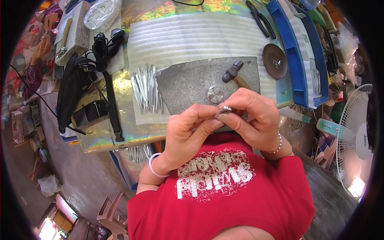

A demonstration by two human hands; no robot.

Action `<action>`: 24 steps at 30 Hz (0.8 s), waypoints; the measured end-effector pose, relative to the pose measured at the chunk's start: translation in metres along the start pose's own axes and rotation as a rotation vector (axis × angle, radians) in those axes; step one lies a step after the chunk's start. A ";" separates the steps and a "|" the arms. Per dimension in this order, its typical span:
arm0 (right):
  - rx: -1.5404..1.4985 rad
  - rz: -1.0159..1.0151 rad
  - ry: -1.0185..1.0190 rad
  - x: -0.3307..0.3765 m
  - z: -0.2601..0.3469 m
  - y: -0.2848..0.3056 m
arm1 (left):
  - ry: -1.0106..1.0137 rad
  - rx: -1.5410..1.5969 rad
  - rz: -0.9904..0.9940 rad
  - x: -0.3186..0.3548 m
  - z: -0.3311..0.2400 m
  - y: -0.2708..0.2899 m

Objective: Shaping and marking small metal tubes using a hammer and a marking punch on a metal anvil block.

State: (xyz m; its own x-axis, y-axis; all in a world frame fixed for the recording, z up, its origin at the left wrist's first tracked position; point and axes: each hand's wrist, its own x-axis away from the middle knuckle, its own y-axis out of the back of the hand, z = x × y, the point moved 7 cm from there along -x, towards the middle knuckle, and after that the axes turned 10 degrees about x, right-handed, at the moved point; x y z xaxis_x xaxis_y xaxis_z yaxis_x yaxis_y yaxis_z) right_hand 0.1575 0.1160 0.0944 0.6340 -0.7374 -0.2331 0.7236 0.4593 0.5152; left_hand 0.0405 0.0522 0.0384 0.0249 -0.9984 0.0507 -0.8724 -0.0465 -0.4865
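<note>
My left hand [186,130] and my right hand [255,113] meet in front of my chest. Pinched between their thumbs and fingertips is a small shiny metal piece [226,109]; the fingers cover most of it, so its full shape is hidden. Just beyond it, a round silvery disc [215,94] lies on the grey stone slab [188,82]. A hammer [233,72] rests on the slab with its dark head pointing away and its wooden handle running behind my right hand. Left of the slab lies a bunch of thin metal punches [146,89].
Black straps and a pouch [76,88] lie at the table's left. On the right are a brown dish [275,61] with small metal bits, pliers [261,20] and a blue tray [294,56]. A fan [354,140] stands far right. Another person's hand [42,48] shows far left.
</note>
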 end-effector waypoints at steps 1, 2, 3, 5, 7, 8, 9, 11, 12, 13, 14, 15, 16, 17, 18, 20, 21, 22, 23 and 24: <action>-0.006 -0.003 0.013 0.000 0.002 0.001 | -0.005 -0.008 0.011 0.000 -0.001 -0.001; -0.013 -0.007 0.026 0.001 0.004 0.001 | -0.006 -0.007 0.013 0.000 -0.001 -0.001; -0.011 -0.007 0.026 0.000 0.005 0.002 | -0.014 0.012 0.023 0.001 -0.001 -0.002; 0.008 -0.049 0.013 0.000 0.009 0.004 | -0.022 0.031 0.033 0.001 -0.001 -0.002; 0.018 -0.060 0.026 0.001 0.010 0.005 | -0.042 0.001 0.063 0.002 -0.001 -0.004; 0.027 -0.070 0.040 0.001 0.012 0.005 | -0.040 0.001 0.065 0.002 0.000 -0.004; 0.027 -0.070 0.038 0.002 0.012 0.006 | -0.049 -0.014 0.064 0.001 -0.001 -0.005; 0.053 -0.036 -0.014 0.003 0.010 0.004 | -0.056 -0.030 0.064 0.002 -0.001 -0.006; 0.053 -0.037 -0.017 0.004 0.010 0.004 | -0.042 -0.052 0.062 0.002 0.000 -0.007; 0.042 -0.048 -0.028 0.005 0.009 0.004 | -0.027 -0.073 0.060 0.003 0.000 -0.008; 0.031 -0.059 -0.038 0.007 0.007 0.004 | -0.024 -0.073 0.062 0.002 -0.001 -0.009; 0.029 -0.058 -0.041 0.007 0.007 0.003 | 0.006 -0.087 0.071 0.002 -0.001 -0.011; -0.072 -0.044 -0.151 0.008 -0.002 0.000 | 0.036 -0.101 0.079 0.001 0.001 -0.011; -0.174 -0.028 -0.262 0.010 -0.010 -0.003 | 0.040 -0.101 0.078 0.000 0.003 -0.011; -0.249 0.037 -0.354 0.012 -0.018 -0.007 | 0.100 0.003 0.068 0.000 0.010 -0.011; -0.456 0.099 -0.510 0.008 -0.028 -0.013 | 0.230 0.091 0.087 -0.002 0.014 -0.010; -0.518 0.122 -0.541 0.007 -0.032 -0.017 | 0.260 0.118 0.085 -0.004 0.014 -0.010; -0.555 0.122 -0.551 0.006 -0.036 -0.017 | 0.289 0.144 0.082 -0.006 0.014 -0.010; -0.592 0.123 -0.560 0.005 -0.040 -0.018 | 0.334 0.164 0.086 -0.008 0.015 -0.010; -0.610 0.100 -0.555 0.004 -0.046 -0.020 | 0.345 0.121 0.104 -0.011 0.014 -0.008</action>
State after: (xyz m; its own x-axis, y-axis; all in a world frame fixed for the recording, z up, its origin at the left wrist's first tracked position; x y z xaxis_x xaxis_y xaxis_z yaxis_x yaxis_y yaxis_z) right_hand 0.1580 0.1269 0.0456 0.5918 -0.7428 0.3131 0.7933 0.6056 -0.0626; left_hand 0.0534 0.0636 0.0297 -0.2443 -0.9294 0.2767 -0.7975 0.0302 -0.6025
